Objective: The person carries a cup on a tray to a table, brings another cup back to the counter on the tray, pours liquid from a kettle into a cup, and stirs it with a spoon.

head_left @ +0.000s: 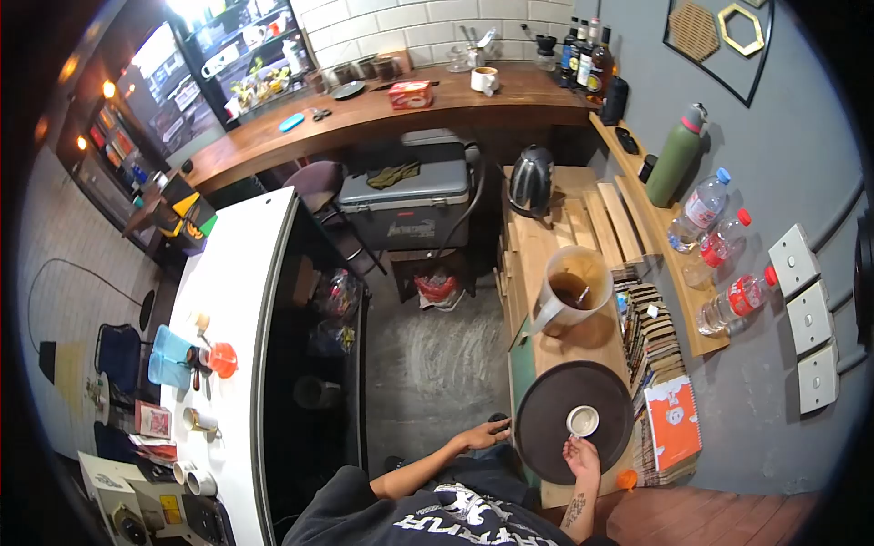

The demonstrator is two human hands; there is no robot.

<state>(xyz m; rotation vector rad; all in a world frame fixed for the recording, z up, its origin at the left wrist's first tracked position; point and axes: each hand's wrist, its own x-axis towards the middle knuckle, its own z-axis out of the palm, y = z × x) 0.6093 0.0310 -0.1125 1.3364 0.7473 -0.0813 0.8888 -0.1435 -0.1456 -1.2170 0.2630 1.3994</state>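
My right hand (581, 458) pinches the handle of a small white cup (583, 420), which has a pale inside or pale contents; I cannot tell which. The cup is on or just over a round dark brown tray (555, 391) lying on the wooden counter. To the left of the tray is my left hand (483, 436), its fingers stretched out, with nothing in it, near my leg. Beyond the tray stands a large translucent jug (572, 282) with brown liquid and what looks like a spoon inside.
A black kettle (532, 182) stands farther back. Right of the tray lie an orange-and-white notebook (674, 416) and a row of books (648, 341). Plastic bottles (701, 211) and a green flask (675, 156) line the wall shelf. At left is a white counter (238, 273) with cups.
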